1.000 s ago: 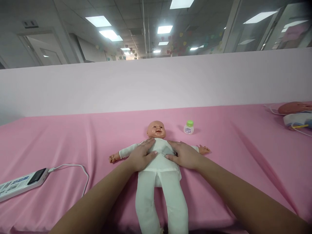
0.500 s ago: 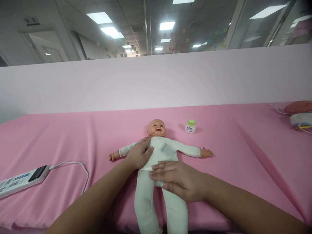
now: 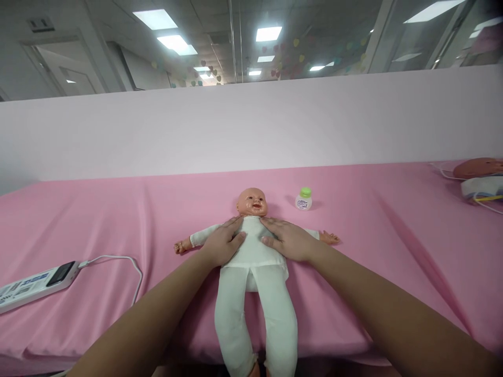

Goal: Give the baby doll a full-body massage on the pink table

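A baby doll with a white cloth body lies on its back on the pink sheet, head toward the wall and arms spread. On the doll's chest and shoulder, at the left of the view, rests my left hand, its fingers flat and thumb apart. My right hand lies flat on the opposite side of the chest, fingers pointing up to the doll's neck. It covers part of the doll's arm on that side. Neither hand grips anything.
Behind the doll's head, to the right, stands a small clear bottle with a green cap. A white power bank with a white cable lies at left. Another doll lies at the far right edge. A white wall borders the back.
My right hand has moved up from the doll's hip to its upper chest. My left hand stays on the chest. The whole view has shifted slightly.
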The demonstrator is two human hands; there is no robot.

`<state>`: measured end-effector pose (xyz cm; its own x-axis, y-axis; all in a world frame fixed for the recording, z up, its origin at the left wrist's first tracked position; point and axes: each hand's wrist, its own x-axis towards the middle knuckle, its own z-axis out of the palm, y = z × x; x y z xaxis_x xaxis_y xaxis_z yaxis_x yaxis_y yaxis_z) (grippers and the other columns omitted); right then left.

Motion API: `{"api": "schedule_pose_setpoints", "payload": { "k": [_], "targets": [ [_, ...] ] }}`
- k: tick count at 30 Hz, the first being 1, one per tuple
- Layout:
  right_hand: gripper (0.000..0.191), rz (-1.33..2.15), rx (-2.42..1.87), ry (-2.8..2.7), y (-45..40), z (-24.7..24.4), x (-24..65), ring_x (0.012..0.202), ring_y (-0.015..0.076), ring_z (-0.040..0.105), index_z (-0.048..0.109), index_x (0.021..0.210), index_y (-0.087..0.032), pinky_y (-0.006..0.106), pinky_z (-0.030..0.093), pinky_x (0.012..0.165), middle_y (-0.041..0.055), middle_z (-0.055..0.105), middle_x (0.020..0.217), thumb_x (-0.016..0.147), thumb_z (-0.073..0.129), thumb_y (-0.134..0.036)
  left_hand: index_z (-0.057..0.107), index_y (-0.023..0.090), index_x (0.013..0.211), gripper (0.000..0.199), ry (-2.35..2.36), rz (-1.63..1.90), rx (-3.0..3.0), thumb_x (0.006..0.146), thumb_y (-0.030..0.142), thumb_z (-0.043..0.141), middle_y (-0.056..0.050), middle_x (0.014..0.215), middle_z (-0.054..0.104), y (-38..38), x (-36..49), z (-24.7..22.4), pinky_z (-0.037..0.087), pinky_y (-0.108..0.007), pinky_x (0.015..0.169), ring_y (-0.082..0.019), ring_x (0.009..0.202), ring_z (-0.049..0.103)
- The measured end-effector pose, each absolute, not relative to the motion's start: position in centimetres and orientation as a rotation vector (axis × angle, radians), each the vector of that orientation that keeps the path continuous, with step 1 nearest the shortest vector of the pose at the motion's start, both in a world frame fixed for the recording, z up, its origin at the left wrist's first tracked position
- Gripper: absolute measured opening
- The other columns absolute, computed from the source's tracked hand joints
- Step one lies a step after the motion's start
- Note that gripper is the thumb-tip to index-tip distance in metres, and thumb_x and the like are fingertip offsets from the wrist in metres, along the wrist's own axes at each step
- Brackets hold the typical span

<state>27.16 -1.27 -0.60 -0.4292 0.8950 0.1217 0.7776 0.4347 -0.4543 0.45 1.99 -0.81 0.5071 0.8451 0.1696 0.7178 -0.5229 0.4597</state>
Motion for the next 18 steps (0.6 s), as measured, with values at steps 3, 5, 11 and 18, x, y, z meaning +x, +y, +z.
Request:
{"api": "schedule_pose_setpoints", "payload": {
  "k": [3,5,11,18],
  "targets": [
    [0.079,0.5,-1.502,-2.282,-1.7,-0.2,27.7,0.146,0.0368,0.048,0.042,0.162,-0.027,0.055,0.039,0.118,0.0084,0.049,0.161,0.1,0.038,-0.077,0.041,0.017,0.161,0.075,1.314,0.553,2.429,0.104,0.064,0.035,-0.009,0.166,0.041,2.1,0.2,-1.1,0.027,-0.048,0.13,-0.03,0.155,0.036],
    [0.071,0.538,-1.541,-2.243,-2.1,0.4,28.1,0.131,0.039,0.061,0.052,0.155,-0.033,0.055,0.048,0.106,0.007,0.064,0.148,0.1,0.039,-0.076,0.042,0.016,0.161,0.075,1.332,0.549,2.443,0.104,0.064,0.034,-0.011,0.165,0.042,2.3,-0.3,-1.2,0.029,-0.047,0.129,-0.03,0.155,0.037],
    [0.072,0.592,-1.664,-2.101,-2.1,1.7,31.9,0.131,0.0389,0.06,0.059,0.148,-0.032,0.049,0.05,0.103,0.0066,0.063,0.149,0.087,0.068,-0.068,0.051,0.024,0.154,0.055,1.327,0.4,2.609,0.104,0.043,0.039,-0.007,0.158,0.054,2.9,-2.7,0.2,0.023,-0.051,0.13,-0.028,0.146,0.05],
    [0.073,0.786,-1.967,-2.042,-1.3,1.9,37.6,0.113,0.0362,0.068,0.066,0.136,-0.026,0.04,0.054,0.084,0.0122,0.068,0.134,0.069,0.084,-0.047,0.055,0.031,0.15,0.065,1.677,0.265,2.492,0.086,0.037,0.061,-0.006,0.152,0.06,4.0,-6.2,1.4,0.033,-0.049,0.119,-0.034,0.138,0.057]
  ]
}}
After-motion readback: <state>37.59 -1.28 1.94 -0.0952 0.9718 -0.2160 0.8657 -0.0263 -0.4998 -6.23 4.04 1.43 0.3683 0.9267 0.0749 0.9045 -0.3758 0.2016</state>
